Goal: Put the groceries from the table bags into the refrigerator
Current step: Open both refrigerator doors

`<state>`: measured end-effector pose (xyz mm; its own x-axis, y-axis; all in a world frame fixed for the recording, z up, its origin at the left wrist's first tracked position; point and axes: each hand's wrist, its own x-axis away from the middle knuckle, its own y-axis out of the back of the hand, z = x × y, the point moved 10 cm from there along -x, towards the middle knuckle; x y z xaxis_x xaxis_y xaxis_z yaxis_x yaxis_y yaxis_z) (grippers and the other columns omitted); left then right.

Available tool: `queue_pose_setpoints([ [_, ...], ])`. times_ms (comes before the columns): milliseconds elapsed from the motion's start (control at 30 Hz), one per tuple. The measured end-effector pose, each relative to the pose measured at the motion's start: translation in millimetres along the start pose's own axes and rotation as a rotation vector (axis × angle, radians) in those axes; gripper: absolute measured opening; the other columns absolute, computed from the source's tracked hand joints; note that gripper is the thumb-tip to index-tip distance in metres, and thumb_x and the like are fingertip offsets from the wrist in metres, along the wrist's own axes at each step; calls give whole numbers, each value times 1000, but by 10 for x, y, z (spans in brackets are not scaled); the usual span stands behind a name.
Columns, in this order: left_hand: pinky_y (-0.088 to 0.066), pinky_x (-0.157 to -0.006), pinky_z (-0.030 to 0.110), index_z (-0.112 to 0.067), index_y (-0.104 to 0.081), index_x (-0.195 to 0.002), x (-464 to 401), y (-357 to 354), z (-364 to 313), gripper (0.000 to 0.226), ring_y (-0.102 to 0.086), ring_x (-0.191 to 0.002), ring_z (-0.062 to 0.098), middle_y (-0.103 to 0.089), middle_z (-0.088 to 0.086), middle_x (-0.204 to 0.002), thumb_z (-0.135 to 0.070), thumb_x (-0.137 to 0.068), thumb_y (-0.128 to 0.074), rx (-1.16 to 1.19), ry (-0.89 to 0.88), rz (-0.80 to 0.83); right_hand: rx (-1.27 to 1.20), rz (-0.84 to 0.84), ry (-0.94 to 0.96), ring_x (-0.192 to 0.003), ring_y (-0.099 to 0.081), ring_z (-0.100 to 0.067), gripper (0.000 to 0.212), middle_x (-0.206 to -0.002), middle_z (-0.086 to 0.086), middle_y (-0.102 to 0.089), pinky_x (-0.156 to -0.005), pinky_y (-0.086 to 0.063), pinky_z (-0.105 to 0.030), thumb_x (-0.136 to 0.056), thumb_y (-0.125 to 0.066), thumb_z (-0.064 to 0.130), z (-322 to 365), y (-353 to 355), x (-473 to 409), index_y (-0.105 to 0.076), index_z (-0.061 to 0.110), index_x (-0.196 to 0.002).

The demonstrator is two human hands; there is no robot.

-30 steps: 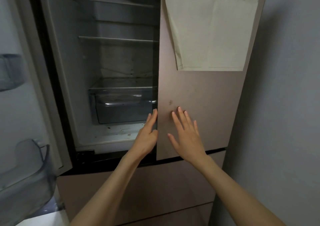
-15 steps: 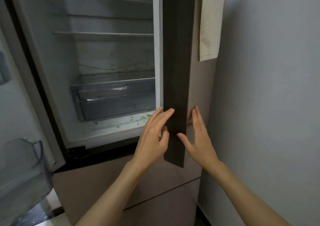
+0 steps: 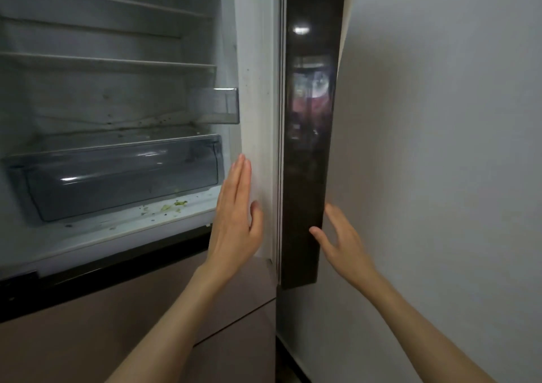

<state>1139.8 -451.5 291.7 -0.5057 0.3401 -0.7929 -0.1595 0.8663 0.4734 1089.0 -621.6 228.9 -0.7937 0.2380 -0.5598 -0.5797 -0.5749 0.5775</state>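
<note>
Opening the fridge is all that is done so far. Both hands are flat and hold nothing. The left hand (image 3: 234, 221) rests its straight fingers on the white inside edge of the right door (image 3: 308, 148). The right hand (image 3: 343, 241) reaches behind that door with fingers spread. The refrigerator (image 3: 117, 112) has bare shelves and one clear drawer (image 3: 117, 174) with green crumbs in front. No groceries or bags are in sight, so all the food is still to come. A second ago this door was shut, and now it stands wide open, edge toward us

grey wall (image 3: 440, 148) on the right
</note>
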Motion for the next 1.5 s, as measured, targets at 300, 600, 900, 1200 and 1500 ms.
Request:
queue_pose_setpoints([
  [300, 19, -102, 12, -31, 19, -139, -31, -887, -400, 62, 26, -134, -2, 25, -17, -146, -30, -100, -30, -165, -122, 310, 156, -225, 72, -139, -13, -4, 62, -157, 1, -11, -113, -14, -24, -95, -47, 32, -118, 658, -58, -10, 28, -144],
  [600, 6, -114, 29, -22, 16, -145, -311, -1635, -640, 64, 25, -136, 9, 24, -9, -150, -22, -99, -29, -237, -131, 446, 190, -72, -73, -139, 0, 0, 65, -157, 8, 10, -118, -15, -42, -100, -37, 21, -664, 795, -392, 6, 23, -148],
  [900, 9, -116, 41, -21, 9, -147, -431, -1788, -474, 60, 22, -141, 16, 18, -5, -155, -32, -100, -25, -392, -99, 529, 188, -70, -120, -145, -9, -12, 64, -159, 1, -3, -115, -10, -24, -98, -42, 21, -942, 909, -586, -5, 14, -150],
  [1200, 15, -112, 37, -29, 10, -145, -79, -1224, 161, 61, 26, -137, 11, 26, -10, -146, -41, -98, -27, -471, 78, 456, 281, -127, 202, -130, -43, -24, 53, -141, -10, -46, -109, -29, -33, -91, -41, 33, -279, 526, -446, -42, 8, -138],
  [1500, 13, -115, 40, -30, 7, -146, 212, -22, 1234, 59, 23, -140, 12, 16, -6, -155, -42, -98, -24, -643, 328, 386, 191, 143, 375, -140, -26, -17, 54, -151, -5, -31, -118, -12, -33, -96, -47, 25, 458, -923, -841, -27, 15, -145],
])
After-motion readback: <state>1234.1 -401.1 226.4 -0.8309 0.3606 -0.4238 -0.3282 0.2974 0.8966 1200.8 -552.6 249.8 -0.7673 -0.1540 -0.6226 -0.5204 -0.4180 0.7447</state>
